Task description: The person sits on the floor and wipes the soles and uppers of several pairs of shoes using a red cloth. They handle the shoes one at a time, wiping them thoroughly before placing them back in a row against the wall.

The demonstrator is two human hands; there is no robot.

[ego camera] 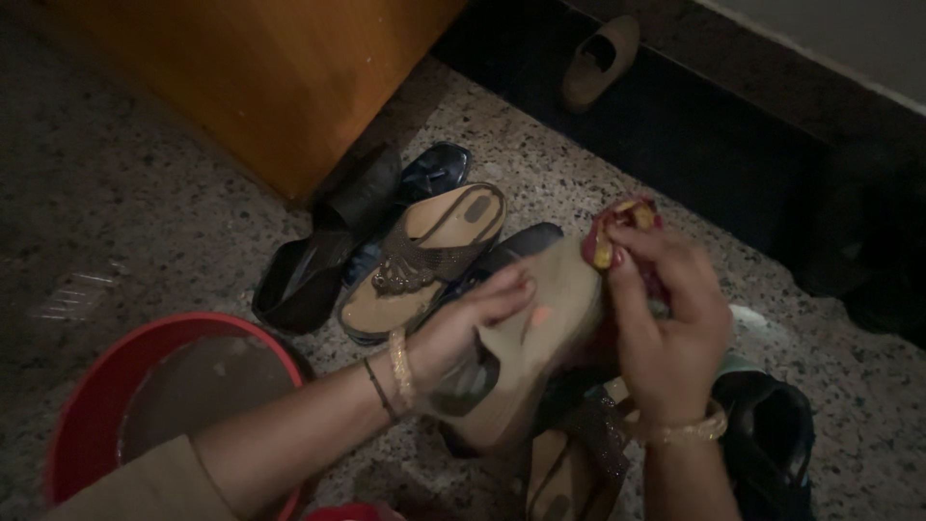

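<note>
My left hand [473,318] grips a tan sandal [535,338] turned sole-up, fingers curled over its edge. My right hand [666,318] holds a bunched red and yellow cloth [617,227] against the toe end of that sole. Both wrists wear gold bangles. Under my hands lies another sandal with a dark strap [569,463].
A red basin [77,415] with water sits at lower left. A beige sandal with a beaded strap [424,260], dark shoes [309,270] and a blue shoe [434,174] lie on the speckled floor by a wooden cabinet [260,68]. A black shoe [772,434] is at right, a tan slipper [598,58] far back.
</note>
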